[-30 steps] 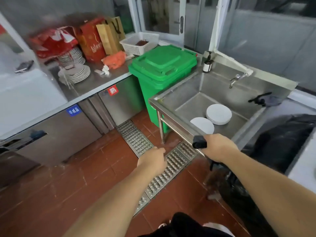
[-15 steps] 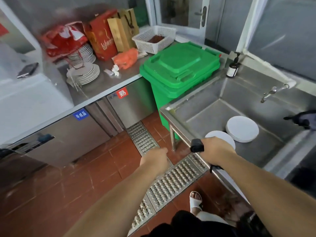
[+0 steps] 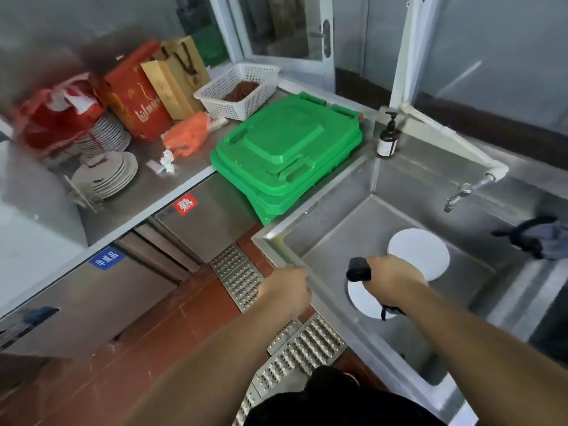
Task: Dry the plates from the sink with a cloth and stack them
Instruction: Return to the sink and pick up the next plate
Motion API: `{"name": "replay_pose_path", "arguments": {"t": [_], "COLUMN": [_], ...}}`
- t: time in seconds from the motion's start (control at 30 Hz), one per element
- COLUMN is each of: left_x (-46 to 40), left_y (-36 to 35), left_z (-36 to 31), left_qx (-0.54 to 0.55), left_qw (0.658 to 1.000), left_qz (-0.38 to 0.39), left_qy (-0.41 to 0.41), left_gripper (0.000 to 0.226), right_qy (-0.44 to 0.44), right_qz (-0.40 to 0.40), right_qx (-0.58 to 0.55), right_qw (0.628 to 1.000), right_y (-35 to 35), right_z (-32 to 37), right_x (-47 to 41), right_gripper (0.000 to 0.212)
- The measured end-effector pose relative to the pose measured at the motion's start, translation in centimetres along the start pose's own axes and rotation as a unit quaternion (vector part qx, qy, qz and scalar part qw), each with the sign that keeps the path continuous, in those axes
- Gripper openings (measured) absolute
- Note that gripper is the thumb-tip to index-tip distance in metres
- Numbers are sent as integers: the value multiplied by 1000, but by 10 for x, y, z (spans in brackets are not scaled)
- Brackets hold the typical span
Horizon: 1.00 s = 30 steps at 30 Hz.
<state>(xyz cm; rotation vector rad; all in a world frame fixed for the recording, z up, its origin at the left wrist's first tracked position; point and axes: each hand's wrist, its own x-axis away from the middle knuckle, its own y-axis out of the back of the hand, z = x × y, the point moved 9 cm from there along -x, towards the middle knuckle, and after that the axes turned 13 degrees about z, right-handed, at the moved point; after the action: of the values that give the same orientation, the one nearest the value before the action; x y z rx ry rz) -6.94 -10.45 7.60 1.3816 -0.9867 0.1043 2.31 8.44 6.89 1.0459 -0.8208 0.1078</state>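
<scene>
A stack of white plates [image 3: 418, 253] lies on the floor of the steel sink [image 3: 278, 238]. A single white plate [image 3: 362, 302] lies nearer to me, partly hidden under my right hand [image 3: 395, 279]. That hand hovers over the basin and grips a dark cloth [image 3: 357, 269]; one rolled end sticks out by the thumb and a tail hangs below the wrist. My left hand [image 3: 285, 290] is at the sink's near-left rim, fingers loosely curled, holding nothing. I cannot tell whether it touches the rim.
A green lidded bin [image 3: 285, 155] stands between the sink and a steel counter [image 3: 184, 179] holding plate stacks [image 3: 106, 176], bags and a white basket [image 3: 239, 87]. A soap bottle [image 3: 388, 142], a tap [image 3: 461, 195] and a dark rag [image 3: 541, 238] sit around the sink. A drain grate [image 3: 239, 275] runs across the tiled floor.
I have stepped closer to the sink. My right hand with the cloth moved from in front of the rim to over the basin, above the near plate. My left hand reached the rim.
</scene>
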Motion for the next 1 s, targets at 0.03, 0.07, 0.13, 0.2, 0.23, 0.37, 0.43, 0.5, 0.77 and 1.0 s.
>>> {"name": "replay_pose_path", "arguments": {"t": [0.03, 0.07, 0.13, 0.2, 0.23, 0.37, 0.43, 0.5, 0.77, 1.0], "left_x": [-9, -19, -40, -63, -75, -133, -160, -184, -251, -286], "left_y": [4, 7, 9, 9, 9, 4, -1, -5, -28, -52], "left_z": [-5, -11, -20, -30, -35, -55, -60, -62, -68, -88], "left_qx": [-9, -19, -35, -45, -52, -100, -106, -112, -189, -235], "left_qw": [1000, 1000, 999, 997, 995, 984, 977, 969, 937, 917], "left_qz": [5, 11, 30, 50, 57, 91, 117, 143, 198, 226], "left_qy": [-4, -10, -24, -42, -56, -119, -146, -168, -216, -228], "left_gripper": [38, 36, 35, 35, 34, 27, 34, 40, 34, 38], "right_qy": [-8, -17, -36, -61, -76, -146, -190, -231, -347, -384], "right_qz": [2, 4, 6, 6, 5, -10, -23, -39, -106, -111], "right_qx": [-13, -28, -59, -93, -111, -212, -268, -344, -464, -483], "right_qw": [1000, 999, 998, 994, 991, 966, 944, 909, 808, 779], "right_y": [3, 4, 4, 2, 0, -11, -17, -27, -91, -121], "right_z": [-7, -14, -29, -46, -55, -91, -106, -118, -147, -172], "right_x": [-2, -5, -12, -18, -21, -33, -36, -36, -36, -59], "right_gripper": [18, 14, 13, 13, 14, 28, 22, 14, 9, 7]}}
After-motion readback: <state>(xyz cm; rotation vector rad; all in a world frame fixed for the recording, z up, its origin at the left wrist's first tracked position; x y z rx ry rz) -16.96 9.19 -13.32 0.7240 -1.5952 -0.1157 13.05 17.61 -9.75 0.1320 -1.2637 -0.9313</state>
